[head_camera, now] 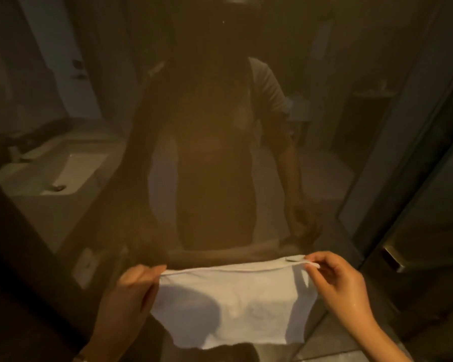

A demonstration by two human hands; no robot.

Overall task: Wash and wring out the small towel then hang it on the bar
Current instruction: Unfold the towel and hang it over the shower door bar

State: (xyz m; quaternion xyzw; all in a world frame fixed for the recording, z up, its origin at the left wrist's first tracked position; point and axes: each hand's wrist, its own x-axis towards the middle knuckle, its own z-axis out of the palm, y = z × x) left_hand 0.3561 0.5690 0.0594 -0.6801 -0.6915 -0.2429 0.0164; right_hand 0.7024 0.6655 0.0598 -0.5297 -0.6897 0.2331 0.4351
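Note:
A small white towel point(233, 307) hangs spread flat in front of a dark glass panel. Its top edge runs level with a dark horizontal bar point(220, 257) on the glass. My left hand point(134, 286) pinches the towel's top left corner. My right hand point(338, 280) looks wet and pinches the top right corner between thumb and fingers. I cannot tell whether the towel's fold rests on the bar or is only held against it.
The dark glass point(220, 126) mirrors a person's torso and arms. A pale sink point(55, 173) shows at the left, seen in or through the glass. A metal-framed glass door with a handle point(392, 259) stands at the right. Tiled floor lies below.

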